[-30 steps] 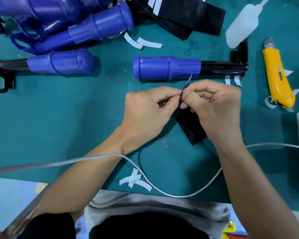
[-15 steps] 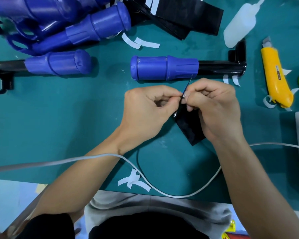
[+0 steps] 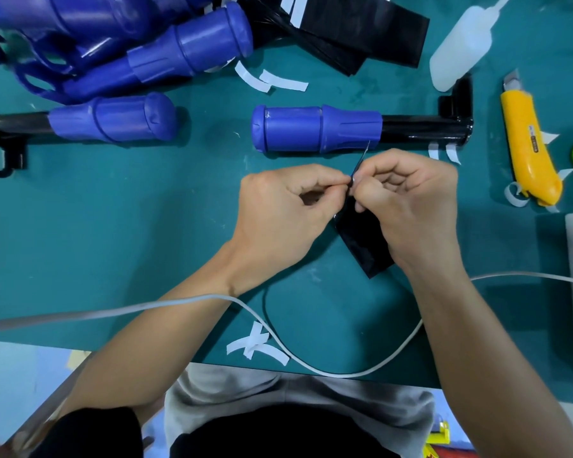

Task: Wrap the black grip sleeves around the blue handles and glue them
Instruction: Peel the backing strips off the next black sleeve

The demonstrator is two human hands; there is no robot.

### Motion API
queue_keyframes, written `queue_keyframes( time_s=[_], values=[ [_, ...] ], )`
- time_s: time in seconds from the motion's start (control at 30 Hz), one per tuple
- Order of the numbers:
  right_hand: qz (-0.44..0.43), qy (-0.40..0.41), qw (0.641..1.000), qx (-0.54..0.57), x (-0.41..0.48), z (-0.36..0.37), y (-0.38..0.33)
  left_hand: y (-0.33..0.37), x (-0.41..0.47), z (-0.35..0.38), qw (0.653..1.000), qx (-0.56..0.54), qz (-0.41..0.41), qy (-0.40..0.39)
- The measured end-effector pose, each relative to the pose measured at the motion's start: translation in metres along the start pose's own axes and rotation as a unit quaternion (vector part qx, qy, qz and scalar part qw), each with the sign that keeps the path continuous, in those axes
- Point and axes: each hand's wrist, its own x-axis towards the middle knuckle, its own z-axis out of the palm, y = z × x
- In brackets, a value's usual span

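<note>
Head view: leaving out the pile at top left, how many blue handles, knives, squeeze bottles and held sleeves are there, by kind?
blue handles lying singly: 2
yellow knife: 1
white squeeze bottle: 1
black sleeve, pinched by left hand and right hand: 1
Total: 5

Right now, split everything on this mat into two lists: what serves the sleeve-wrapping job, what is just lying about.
Job: black grip sleeve pinched by left hand and right hand; blue handle; spare black sleeves; white squeeze bottle.
Lying about: yellow utility knife; white cable; white strips.
</note>
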Motion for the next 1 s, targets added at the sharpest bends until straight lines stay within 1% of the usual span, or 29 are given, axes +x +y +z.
queue_keyframes(
  time_s=[0.07,0.17,0.27,0.37,0.47,0.57,0.73,0.87,1.0],
  values=[
    [-0.004,-0.013,1.0,0.005,0.0006,-0.0013,0.0003,0.0007,-0.0003,-0.0003,1.0,0.002,0.003,-0.002],
    [0.012,-0.029,0.999,0.021,0.0023,-0.0036,0.001,0.0009,-0.0001,-0.0006,1.0,-0.001,0.005,-0.003],
    [0.045,-0.042,0.997,0.04,0.0039,-0.0041,0.0016,0.0016,0.0014,-0.001,1.0,-0.025,-0.004,-0.008],
    [0.053,-0.046,0.996,0.051,0.0041,-0.0033,0.0012,0.0028,0.0036,-0.0009,0.998,-0.056,-0.022,-0.013],
    [0.046,-0.043,0.997,0.053,0.0034,-0.0024,-0.0004,0.002,0.004,-0.0001,0.997,-0.072,-0.029,-0.01],
    [0.039,-0.034,0.998,0.032,0.0017,-0.0033,-0.0013,0.0002,0.0046,0.0002,0.997,-0.072,-0.027,-0.008],
    [-0.02,-0.02,1.0,-0.014,-0.0033,-0.0004,-0.0024,-0.0024,0.005,-0.0002,0.997,-0.064,-0.028,-0.01],
    [-0.031,-0.005,0.999,-0.035,-0.0032,-0.0014,0.0001,0.001,0.0032,0.0007,0.998,-0.056,-0.021,-0.005],
    [-0.033,-0.008,0.999,-0.031,-0.0033,-0.0009,0.0018,0.0013,0.0023,0.0005,0.998,-0.054,-0.016,-0.008]
  ],
)
